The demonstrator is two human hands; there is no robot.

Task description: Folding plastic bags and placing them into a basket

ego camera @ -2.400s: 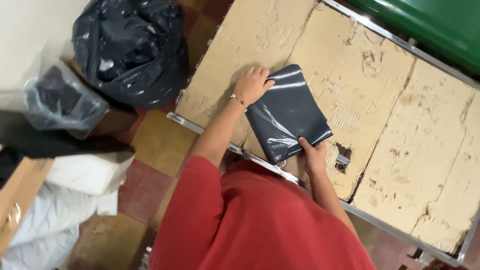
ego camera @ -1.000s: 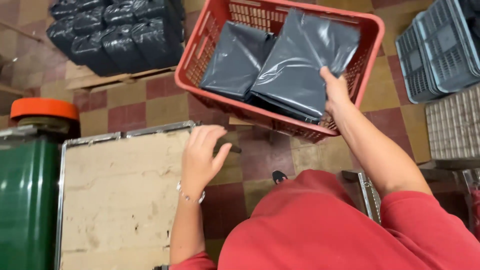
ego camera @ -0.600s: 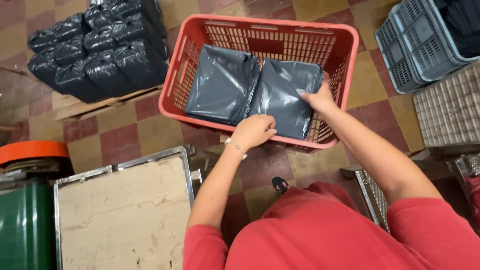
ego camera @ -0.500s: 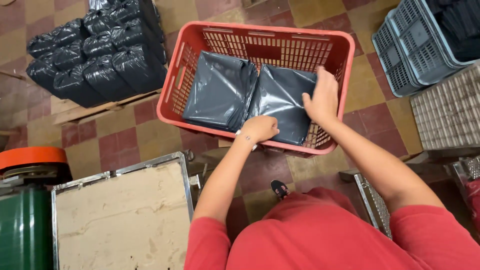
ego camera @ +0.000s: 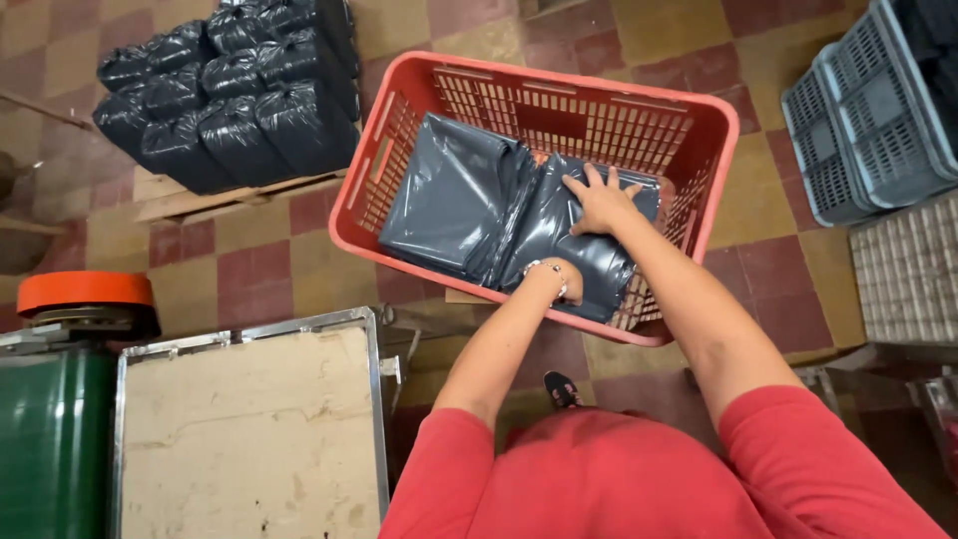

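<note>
A red plastic crate [ego camera: 718, 130] stands on the tiled floor and holds two stacks of flat dark grey plastic packages. My right hand [ego camera: 599, 200] lies flat, fingers spread, on top of the right-hand package [ego camera: 584, 262]. My left hand [ego camera: 561, 279] reaches down into the crate at the near edge of that same package, with its fingers hidden under or behind the package. The left stack of packages [ego camera: 449, 195] lies untouched beside it.
A pile of filled black bags [ego camera: 230, 100] sits on a wooden pallet at upper left. A metal-framed work table with a worn beige top [ego camera: 249, 429] is at lower left, next to a green drum with an orange lid [ego camera: 85, 294]. Grey crates [ego camera: 868, 120] stand at right.
I turned from the work table to the red crate carrying a grey package. The package now lies in the crate's right side, and both hands have moved down onto it.
</note>
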